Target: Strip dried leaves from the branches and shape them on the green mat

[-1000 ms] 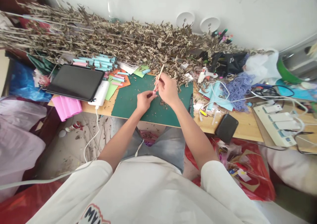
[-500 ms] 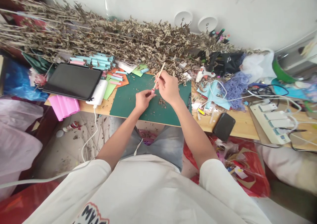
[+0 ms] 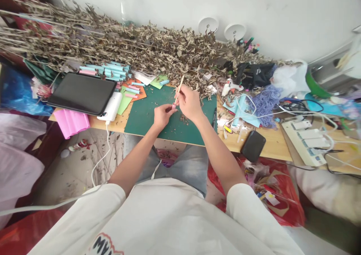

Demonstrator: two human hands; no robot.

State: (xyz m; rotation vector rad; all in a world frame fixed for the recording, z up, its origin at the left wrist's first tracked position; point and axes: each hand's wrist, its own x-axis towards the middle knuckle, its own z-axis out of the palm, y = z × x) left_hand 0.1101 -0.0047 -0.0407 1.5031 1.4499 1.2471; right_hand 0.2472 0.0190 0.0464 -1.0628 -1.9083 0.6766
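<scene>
My left hand point(image 3: 163, 116) is closed, pinching a small pink paper tube point(image 3: 174, 106) between thumb and fingertips. A thin pale wooden stick point(image 3: 180, 83) is gripped by my right hand point(image 3: 189, 101), its lower end at the tube's mouth. Whether the tip sits inside the tube I cannot tell. Both hands are above a dark green cutting mat point(image 3: 143, 116), where dry leaf crumbs point(image 3: 184, 120) lie beside my right hand. Similar blue tubes point(image 3: 115, 72) are piled left of the mat.
Dried leafy stems point(image 3: 158, 48) fill the back of the table. A black tablet point(image 3: 83, 93) and white power bank point(image 3: 113, 106) stand left. Rightward are a glue gun point(image 3: 231, 86), purple cord point(image 3: 266, 102), a black phone-like case point(image 3: 253, 146) and a power strip point(image 3: 304, 142).
The stick and my right hand have shifted slightly; the stick stands a little more upright. My left hand still holds the pink tube. The whole view has shifted slightly.
</scene>
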